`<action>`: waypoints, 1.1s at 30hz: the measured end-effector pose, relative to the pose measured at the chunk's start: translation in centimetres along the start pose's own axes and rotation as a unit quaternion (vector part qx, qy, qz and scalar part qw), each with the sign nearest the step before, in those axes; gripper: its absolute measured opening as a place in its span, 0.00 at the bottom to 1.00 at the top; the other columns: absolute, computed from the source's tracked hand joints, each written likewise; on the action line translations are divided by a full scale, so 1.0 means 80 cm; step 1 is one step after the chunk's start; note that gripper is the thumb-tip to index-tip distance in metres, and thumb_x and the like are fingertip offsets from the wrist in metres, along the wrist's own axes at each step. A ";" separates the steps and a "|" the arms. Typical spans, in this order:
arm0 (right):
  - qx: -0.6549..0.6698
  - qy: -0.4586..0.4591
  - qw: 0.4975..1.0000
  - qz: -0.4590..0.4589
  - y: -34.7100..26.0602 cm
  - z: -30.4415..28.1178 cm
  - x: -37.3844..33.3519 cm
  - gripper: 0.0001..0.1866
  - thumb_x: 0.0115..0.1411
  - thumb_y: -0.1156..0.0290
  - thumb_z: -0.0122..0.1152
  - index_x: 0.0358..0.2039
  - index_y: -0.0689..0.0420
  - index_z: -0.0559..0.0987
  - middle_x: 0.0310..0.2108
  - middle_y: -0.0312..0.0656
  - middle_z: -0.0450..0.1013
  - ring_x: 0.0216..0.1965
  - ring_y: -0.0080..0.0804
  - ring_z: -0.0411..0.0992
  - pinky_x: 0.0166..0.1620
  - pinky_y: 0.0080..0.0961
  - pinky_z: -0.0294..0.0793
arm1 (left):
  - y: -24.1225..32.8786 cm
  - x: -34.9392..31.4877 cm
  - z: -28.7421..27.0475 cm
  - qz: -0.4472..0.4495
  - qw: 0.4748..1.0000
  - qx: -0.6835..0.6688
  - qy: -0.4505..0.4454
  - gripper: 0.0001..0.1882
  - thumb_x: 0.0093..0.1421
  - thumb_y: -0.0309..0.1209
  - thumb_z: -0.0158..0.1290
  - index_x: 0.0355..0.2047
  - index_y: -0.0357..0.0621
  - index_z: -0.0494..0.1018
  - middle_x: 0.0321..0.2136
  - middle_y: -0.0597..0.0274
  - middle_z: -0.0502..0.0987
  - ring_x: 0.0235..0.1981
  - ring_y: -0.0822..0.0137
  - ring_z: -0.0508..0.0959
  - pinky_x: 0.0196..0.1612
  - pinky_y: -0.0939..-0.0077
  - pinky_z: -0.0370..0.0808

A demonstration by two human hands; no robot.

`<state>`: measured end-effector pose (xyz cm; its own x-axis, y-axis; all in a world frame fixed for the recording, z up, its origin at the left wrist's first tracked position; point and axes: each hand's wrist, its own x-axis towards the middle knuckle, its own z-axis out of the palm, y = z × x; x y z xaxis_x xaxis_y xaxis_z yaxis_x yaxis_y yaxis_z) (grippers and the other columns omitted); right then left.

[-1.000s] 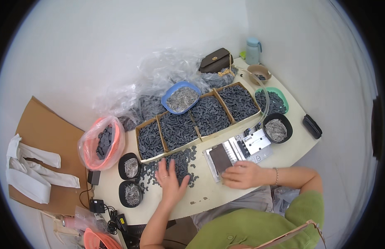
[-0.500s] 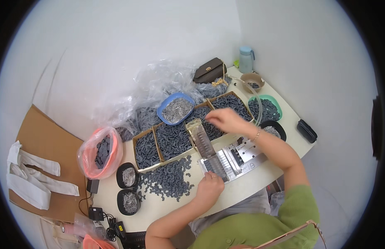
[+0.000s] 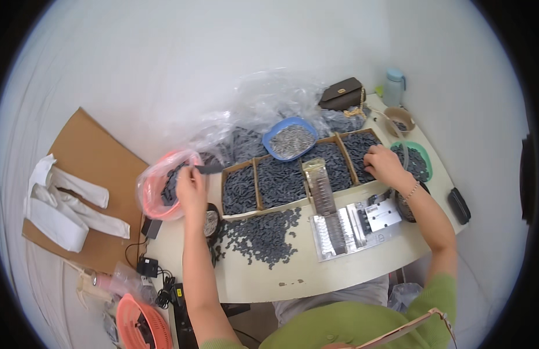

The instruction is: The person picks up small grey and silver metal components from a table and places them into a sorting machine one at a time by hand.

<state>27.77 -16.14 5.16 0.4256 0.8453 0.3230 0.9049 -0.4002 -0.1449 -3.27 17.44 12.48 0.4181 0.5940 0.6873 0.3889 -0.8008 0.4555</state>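
My left hand point(image 3: 191, 191) is over a pink basket point(image 3: 143, 198) lined with a clear bag, its fingers closed on a dark grey strip point(image 3: 210, 168) that sticks out to the right. Similar dark grey pieces lie inside the basket. At the right end of a divided cardboard box point(image 3: 259, 189), my right hand point(image 3: 388, 167) reaches down into small dark grey parts point(image 3: 360, 150) with bent, closed fingertips; what they pinch is too small to make out. Left of that hand lies a metal fixture point(image 3: 362, 230), with a clear slotted holder point(image 3: 320, 189) standing at its far side.
Loose grey parts point(image 3: 263, 235) are spread before the box. A blue tray point(image 3: 292, 123) of metal pins rests on the box's far edge. Around the right side are a green tray point(image 3: 430, 166), a black case point(image 3: 459, 206), a brown bowl point(image 3: 411, 125) and a blue bottle point(image 3: 392, 90).
My left hand has left the fixture for the pink basket and now holds a grey strip. My right hand has lowered into the rightmost compartment. The view has shifted left.
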 end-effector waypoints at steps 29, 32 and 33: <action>0.493 -0.231 0.838 -0.005 -0.101 0.001 -0.059 0.05 0.55 0.72 0.57 0.29 0.61 0.76 0.27 0.41 0.77 0.27 0.29 0.76 0.30 0.23 0.75 | 0.145 -0.229 0.064 0.363 0.876 -0.152 -0.279 0.13 0.48 0.22 0.52 0.36 0.41 0.75 0.33 0.60 0.77 0.32 0.61 0.77 0.29 0.72 0.76; 0.242 -0.184 0.941 -0.149 -0.136 -0.009 -0.069 0.05 0.49 0.73 0.57 0.26 0.60 0.75 0.25 0.44 0.75 0.25 0.39 0.75 0.30 0.28 0.75 | 0.158 -0.254 0.053 0.389 0.863 -0.088 -0.309 0.15 0.45 0.23 0.53 0.36 0.33 0.74 0.35 0.54 0.75 0.34 0.61 0.76 0.30 0.72 0.76; 0.190 -0.132 0.957 -0.174 -0.147 0.000 -0.079 0.05 0.47 0.72 0.58 0.26 0.60 0.75 0.24 0.44 0.74 0.26 0.41 0.74 0.30 0.30 0.75 | 0.160 -0.258 0.052 0.395 0.861 -0.073 -0.312 0.15 0.45 0.23 0.52 0.36 0.32 0.74 0.36 0.52 0.75 0.35 0.60 0.76 0.31 0.72 0.76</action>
<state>14.41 -16.77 4.85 0.0397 0.9842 0.1725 0.9077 0.0367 -0.4181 -3.50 -4.77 1.77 0.8819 -0.2519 0.3986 -0.3078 -0.9479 0.0820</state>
